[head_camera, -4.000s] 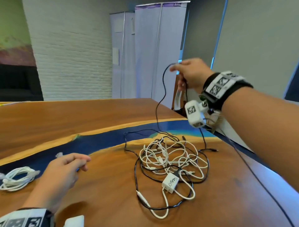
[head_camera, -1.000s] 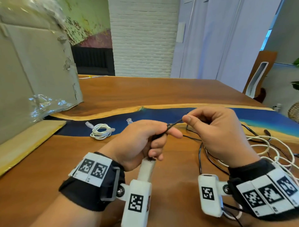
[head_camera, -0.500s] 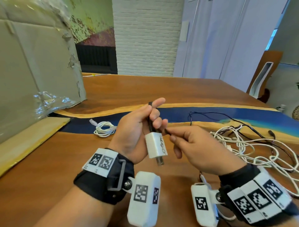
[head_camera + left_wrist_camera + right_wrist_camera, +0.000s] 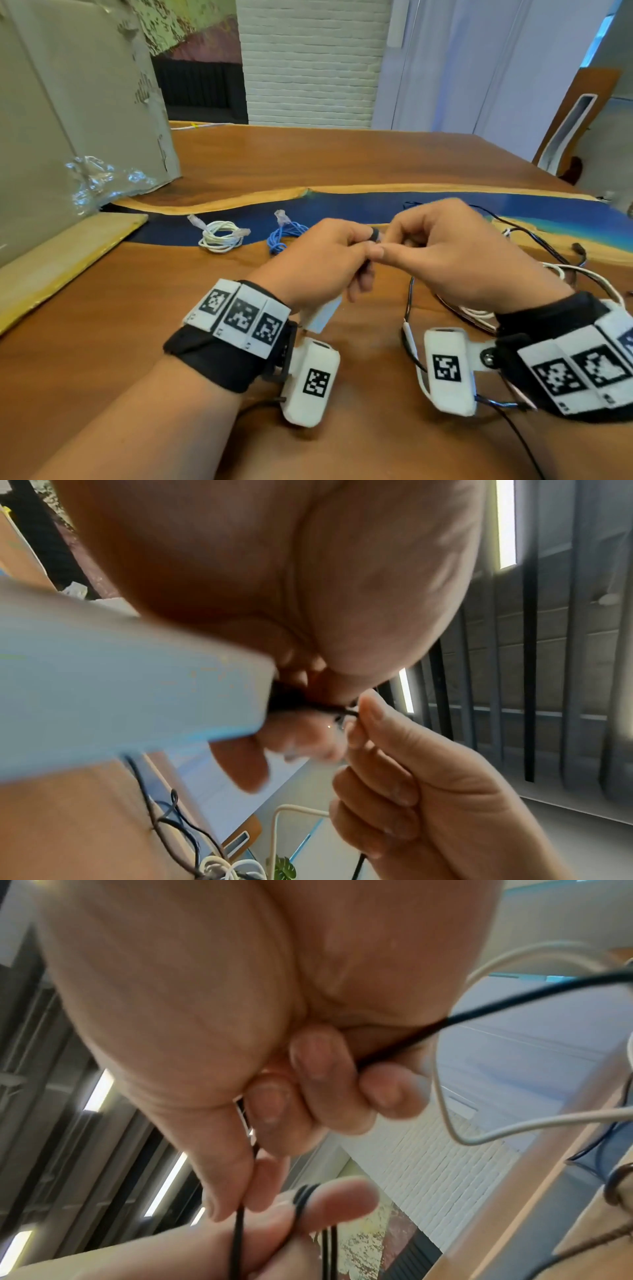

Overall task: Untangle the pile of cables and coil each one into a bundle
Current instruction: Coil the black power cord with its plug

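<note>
Around left hand point(image 4: 320, 262), more black cable point(image 4: 375, 235) loops than before.

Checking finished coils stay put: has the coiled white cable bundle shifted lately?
No. The white bundle lies on the near edge of the blue table strip, as before.

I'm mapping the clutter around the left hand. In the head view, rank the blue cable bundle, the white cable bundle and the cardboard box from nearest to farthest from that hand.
From the left hand:
1. blue cable bundle, just beyond the hand, slightly left.
2. white cable bundle, further left on the table's blue strip.
3. cardboard box, far left, standing at the table's edge.
</note>
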`<action>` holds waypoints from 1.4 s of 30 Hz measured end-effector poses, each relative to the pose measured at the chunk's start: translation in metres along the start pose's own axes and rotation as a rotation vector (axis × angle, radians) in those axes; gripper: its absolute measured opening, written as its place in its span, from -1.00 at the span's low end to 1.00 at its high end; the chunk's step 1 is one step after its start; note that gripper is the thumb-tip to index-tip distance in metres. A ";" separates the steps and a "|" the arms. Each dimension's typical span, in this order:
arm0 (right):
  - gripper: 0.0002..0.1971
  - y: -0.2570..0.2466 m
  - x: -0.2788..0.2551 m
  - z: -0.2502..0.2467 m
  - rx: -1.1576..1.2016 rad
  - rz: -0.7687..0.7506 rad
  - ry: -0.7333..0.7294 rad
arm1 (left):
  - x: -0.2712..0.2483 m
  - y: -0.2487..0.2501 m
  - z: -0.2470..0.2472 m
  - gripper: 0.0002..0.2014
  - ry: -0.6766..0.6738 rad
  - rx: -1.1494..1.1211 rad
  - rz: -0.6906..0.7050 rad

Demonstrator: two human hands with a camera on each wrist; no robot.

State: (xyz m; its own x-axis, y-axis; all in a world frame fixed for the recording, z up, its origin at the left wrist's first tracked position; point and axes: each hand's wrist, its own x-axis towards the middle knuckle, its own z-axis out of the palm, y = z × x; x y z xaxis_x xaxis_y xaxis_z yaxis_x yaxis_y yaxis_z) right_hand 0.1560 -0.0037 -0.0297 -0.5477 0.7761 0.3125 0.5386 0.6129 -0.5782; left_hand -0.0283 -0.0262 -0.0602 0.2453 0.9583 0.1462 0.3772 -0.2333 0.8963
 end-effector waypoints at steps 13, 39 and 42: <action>-0.78 0.007 0.001 -0.012 0.013 0.030 0.052 | -0.007 0.007 -0.029 -0.71 -0.168 -1.051 0.028; -0.88 0.008 -0.002 -0.023 0.096 0.015 0.107 | -0.009 0.008 -0.007 -0.50 -0.207 -0.383 -0.100; -0.92 0.009 -0.001 -0.021 0.125 0.005 0.181 | -0.011 0.008 -0.014 -0.55 -0.203 -0.634 -0.062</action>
State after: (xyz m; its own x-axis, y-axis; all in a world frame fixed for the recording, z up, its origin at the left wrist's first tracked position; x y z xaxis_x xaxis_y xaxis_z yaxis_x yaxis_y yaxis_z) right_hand 0.1749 0.0046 -0.0193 -0.4153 0.8000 0.4331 0.4514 0.5945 -0.6654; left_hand -0.0400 -0.0364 -0.0484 0.4267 0.9024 0.0601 -0.1870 0.0230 0.9821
